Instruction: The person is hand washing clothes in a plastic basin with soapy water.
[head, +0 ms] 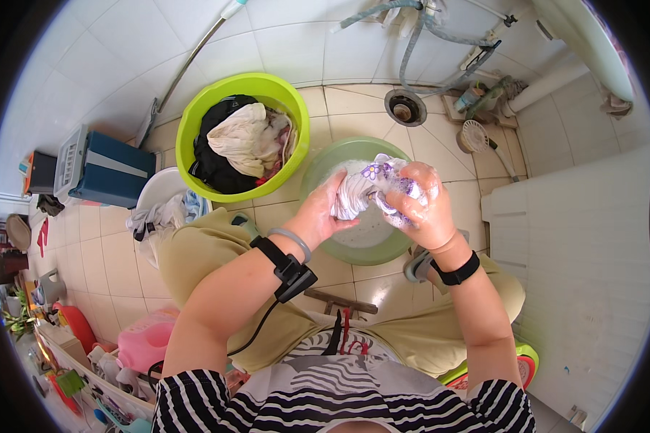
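Observation:
A wet white cloth garment with purple flower print (357, 195) is bunched between my hands, above a pale green plastic basin (352, 255) of sudsy water. My left hand (325, 208) grips its striped-looking, folded end from the left, the thumb at the top. My right hand (423, 205) is closed round the purple-printed end, and foam covers its fingers. Up and to the left, a lime-green plastic tub (187, 162) holds black clothing (233, 176) and a cream cloth (241, 135). A white basin (160, 187) with grey and blue clothes stands below that tub, partly behind my knee.
A round floor drain (405, 108) lies beyond the basin, with a grey hose (406, 59) above it. A white appliance or cabinet (574, 260) stands close on the right. At left are a blue bin (116, 170), a mop (192, 62) and a pink jug (146, 338).

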Demonstrator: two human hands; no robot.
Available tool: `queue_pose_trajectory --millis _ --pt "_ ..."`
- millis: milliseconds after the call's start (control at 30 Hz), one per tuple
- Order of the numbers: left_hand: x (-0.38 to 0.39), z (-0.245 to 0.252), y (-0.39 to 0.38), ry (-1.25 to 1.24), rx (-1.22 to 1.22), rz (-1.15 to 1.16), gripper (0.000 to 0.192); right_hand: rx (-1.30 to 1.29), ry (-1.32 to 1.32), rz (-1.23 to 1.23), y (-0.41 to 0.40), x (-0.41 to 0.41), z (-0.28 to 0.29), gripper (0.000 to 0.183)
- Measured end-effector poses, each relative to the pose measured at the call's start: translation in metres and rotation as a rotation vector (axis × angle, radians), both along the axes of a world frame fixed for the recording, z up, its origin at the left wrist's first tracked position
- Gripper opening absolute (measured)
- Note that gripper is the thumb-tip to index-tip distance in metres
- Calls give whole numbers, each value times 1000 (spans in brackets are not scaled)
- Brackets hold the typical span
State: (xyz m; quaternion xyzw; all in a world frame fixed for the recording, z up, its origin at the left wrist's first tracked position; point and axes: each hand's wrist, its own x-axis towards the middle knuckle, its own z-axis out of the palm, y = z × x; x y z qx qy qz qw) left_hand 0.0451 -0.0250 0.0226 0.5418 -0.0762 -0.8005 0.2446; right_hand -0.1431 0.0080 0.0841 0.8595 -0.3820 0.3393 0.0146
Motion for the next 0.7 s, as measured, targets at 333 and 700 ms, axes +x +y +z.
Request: queue_pose_trajectory --millis 333,700 --pt "-10 12 -7 -16 -453 336 31 396 -729 -424 -10 5 -44 25" --pt "-22 29 6 -214 -872 225 27 1069 -1256 -537 -14 25 -54 19"
